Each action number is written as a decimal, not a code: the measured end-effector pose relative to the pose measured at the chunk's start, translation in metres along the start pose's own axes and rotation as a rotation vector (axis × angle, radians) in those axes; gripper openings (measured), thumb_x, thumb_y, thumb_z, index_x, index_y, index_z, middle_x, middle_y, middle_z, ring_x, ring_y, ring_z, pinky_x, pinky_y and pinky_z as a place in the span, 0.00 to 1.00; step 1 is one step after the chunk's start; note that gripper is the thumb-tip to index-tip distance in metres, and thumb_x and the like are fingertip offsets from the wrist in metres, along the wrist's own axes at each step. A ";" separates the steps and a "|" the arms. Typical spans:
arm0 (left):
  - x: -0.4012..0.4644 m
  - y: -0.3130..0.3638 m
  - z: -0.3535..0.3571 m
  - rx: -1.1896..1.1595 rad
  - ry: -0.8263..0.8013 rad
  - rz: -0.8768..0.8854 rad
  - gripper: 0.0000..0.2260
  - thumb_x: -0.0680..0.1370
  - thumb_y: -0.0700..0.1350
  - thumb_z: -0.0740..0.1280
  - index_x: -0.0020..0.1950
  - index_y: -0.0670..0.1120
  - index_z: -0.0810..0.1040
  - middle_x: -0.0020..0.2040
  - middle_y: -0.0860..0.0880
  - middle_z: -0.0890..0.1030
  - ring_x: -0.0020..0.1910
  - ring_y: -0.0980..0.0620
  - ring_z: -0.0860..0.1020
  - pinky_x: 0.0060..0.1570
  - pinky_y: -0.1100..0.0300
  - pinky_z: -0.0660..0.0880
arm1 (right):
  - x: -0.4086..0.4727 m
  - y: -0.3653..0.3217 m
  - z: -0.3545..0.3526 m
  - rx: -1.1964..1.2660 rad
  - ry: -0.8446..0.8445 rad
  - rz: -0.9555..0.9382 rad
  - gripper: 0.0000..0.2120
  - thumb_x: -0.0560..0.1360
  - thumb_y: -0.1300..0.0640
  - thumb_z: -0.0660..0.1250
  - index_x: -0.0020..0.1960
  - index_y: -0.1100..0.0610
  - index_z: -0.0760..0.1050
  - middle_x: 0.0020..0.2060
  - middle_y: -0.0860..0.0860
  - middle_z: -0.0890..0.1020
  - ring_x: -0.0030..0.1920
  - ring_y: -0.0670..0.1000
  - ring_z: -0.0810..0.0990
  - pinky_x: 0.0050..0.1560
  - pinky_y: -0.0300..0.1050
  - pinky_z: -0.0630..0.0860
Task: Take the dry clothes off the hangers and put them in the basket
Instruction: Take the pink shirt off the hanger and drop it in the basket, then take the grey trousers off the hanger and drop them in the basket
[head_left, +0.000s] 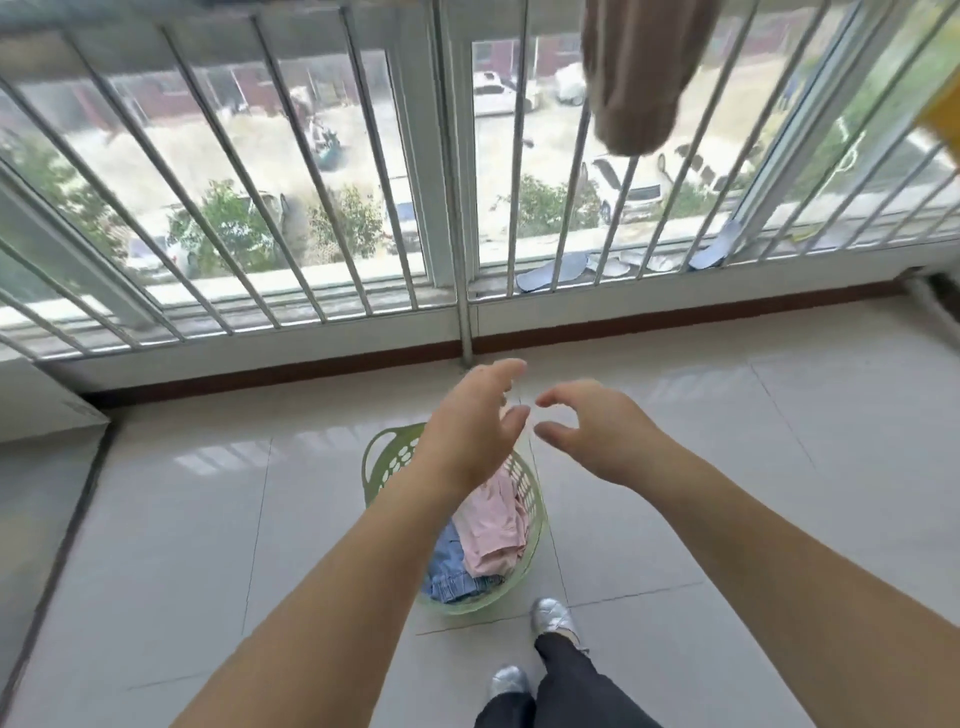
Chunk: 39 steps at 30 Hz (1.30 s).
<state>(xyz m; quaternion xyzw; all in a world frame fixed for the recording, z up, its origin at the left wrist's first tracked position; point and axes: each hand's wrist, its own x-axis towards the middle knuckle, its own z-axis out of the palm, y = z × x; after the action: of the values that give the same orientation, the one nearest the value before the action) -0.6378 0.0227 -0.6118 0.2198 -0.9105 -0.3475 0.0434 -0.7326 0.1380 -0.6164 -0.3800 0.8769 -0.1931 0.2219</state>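
Railing (332, 218) fills the window side, and high at the top edge a brown garment (639, 78) hangs, its hanger out of view. Below on the tiled floor sits the green basket (379, 457), pink cloth (498, 530) and blue denim (449, 566) already inside. Both arms reach out over it: left hand (467, 431) and right hand (597, 431) are loose, fingers relaxed, holding nothing. My read, 1 garment at least is left to fetch. Risk now: the basket sits just beside the silver shoes (553, 616), so a step toward the brown piece could kick it over, and a careless tug overhead could snag the fabric
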 end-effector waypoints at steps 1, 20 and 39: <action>0.001 0.016 -0.005 -0.002 0.016 0.059 0.21 0.77 0.43 0.64 0.70 0.49 0.67 0.60 0.48 0.76 0.55 0.52 0.76 0.55 0.62 0.70 | -0.010 0.001 -0.013 0.021 0.055 0.004 0.17 0.76 0.50 0.64 0.64 0.52 0.72 0.63 0.49 0.74 0.64 0.49 0.71 0.61 0.40 0.65; 0.035 0.277 -0.028 0.055 0.111 0.698 0.18 0.77 0.44 0.66 0.67 0.50 0.71 0.58 0.49 0.77 0.53 0.55 0.77 0.57 0.53 0.75 | -0.143 0.069 -0.227 0.137 0.753 0.049 0.13 0.75 0.51 0.66 0.59 0.52 0.76 0.60 0.49 0.77 0.62 0.48 0.73 0.57 0.36 0.64; 0.071 0.578 0.063 -0.064 0.147 1.116 0.20 0.77 0.45 0.65 0.68 0.53 0.68 0.58 0.55 0.75 0.53 0.60 0.75 0.58 0.60 0.74 | -0.277 0.234 -0.432 -0.127 1.008 0.189 0.14 0.77 0.49 0.64 0.60 0.50 0.75 0.60 0.45 0.75 0.60 0.43 0.72 0.62 0.33 0.64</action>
<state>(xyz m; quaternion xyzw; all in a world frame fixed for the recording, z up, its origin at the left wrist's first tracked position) -0.9300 0.4129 -0.2877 -0.2728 -0.8724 -0.2832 0.2905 -0.9307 0.5689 -0.3104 -0.1718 0.9154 -0.2779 -0.2352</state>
